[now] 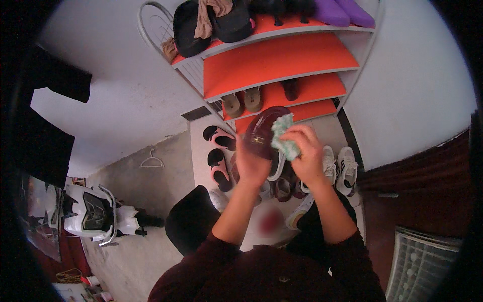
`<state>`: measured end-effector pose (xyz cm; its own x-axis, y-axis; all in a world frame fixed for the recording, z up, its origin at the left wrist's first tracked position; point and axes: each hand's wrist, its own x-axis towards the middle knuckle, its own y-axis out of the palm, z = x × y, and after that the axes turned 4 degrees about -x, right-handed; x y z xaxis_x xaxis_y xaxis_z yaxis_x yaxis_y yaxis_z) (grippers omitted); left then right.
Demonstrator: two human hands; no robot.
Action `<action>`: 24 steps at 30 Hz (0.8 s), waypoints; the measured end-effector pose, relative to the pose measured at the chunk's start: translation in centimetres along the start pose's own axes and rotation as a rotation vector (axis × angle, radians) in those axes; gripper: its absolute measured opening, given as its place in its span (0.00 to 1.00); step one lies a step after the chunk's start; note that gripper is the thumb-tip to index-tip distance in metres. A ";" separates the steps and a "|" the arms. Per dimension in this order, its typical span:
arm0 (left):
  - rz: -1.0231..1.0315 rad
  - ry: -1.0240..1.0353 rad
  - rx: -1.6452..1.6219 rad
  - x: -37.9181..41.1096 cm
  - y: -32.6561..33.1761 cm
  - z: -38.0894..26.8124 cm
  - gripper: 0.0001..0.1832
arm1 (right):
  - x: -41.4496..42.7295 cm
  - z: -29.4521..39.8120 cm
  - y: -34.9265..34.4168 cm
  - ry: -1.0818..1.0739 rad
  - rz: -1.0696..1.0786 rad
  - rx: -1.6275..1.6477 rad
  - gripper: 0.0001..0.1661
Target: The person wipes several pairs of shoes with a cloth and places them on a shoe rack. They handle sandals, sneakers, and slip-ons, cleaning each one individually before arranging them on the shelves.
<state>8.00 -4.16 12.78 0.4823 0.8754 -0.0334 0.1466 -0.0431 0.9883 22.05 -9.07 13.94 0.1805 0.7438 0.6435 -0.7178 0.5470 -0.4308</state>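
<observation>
My left hand (252, 164) grips a dark maroon shoe (262, 130) that has a small gold-coloured ornament on its upper. The shoe is held up in front of the rack, its toe away from me. In my right hand (307, 151) is a bunched, pale green and white cloth (284, 136), pressed against the shoe's right side. Below my hands, shoes stand on the light floor tiles, partly hidden by my forearms. Among them are a dark red shoe (282, 188) and a white clog (300, 211) on my foot.
Ahead rises a shoe rack (279, 62) with orange shelves, holding sandals (253, 99) and purple boots (334, 13). Pink-and-black shoes (219, 170) lie left, white sneakers (346, 168) right. A white scooter (98, 213) and a clothes hanger (152, 160) are further left. A wall closes the right side.
</observation>
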 end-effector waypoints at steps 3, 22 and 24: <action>-0.030 0.058 0.241 -0.5 -1.2 0.5 0.30 | -0.2 2.6 0.8 -0.033 0.097 0.075 0.23; -0.051 -0.039 0.548 -1.9 -0.4 1.6 0.31 | 0.2 0.0 0.6 0.135 -0.106 0.040 0.29; -0.003 -0.043 0.600 -1.6 -1.5 1.2 0.28 | -0.6 0.2 1.4 0.075 -0.005 0.081 0.30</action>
<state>8.04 -6.10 11.21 0.5137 0.8563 -0.0544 0.6037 -0.3157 0.7320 20.85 -8.87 13.07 0.2320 0.7694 0.5952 -0.7680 0.5204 -0.3733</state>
